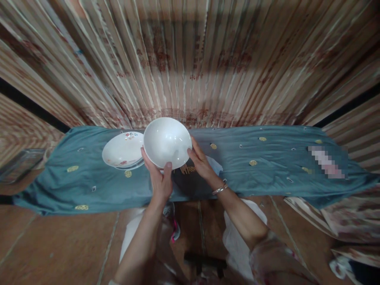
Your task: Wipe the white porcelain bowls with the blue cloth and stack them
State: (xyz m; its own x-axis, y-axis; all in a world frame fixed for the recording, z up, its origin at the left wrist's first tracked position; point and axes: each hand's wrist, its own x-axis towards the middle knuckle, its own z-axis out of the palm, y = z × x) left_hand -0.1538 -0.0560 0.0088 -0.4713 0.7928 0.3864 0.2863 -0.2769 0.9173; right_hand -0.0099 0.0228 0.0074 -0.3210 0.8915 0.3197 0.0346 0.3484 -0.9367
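Note:
A white bowl [168, 140] is held up over the table, its shiny inside tilted toward me. My left hand [160, 180] grips the lower left rim, the thumb at the front edge. On the right side, my right hand [202, 160] closes around the rim; a silver bracelet circles that wrist. Left of the bowl lies a stack of white plates [121, 150] with floral decoration, partly covered by the bowl. Behind my right hand a pale cloth or sheet [216, 165] shows on the table. Thin brown sticks [185, 169] appear just below the bowl, mostly hidden.
A teal cloth [267, 178] with yellow pineapple prints covers the long table. A blurred-out item [326, 162] lies at its right end. Pleated curtains [184, 79] hang right behind the table. A dark tray-like object [22, 164] stands at far left.

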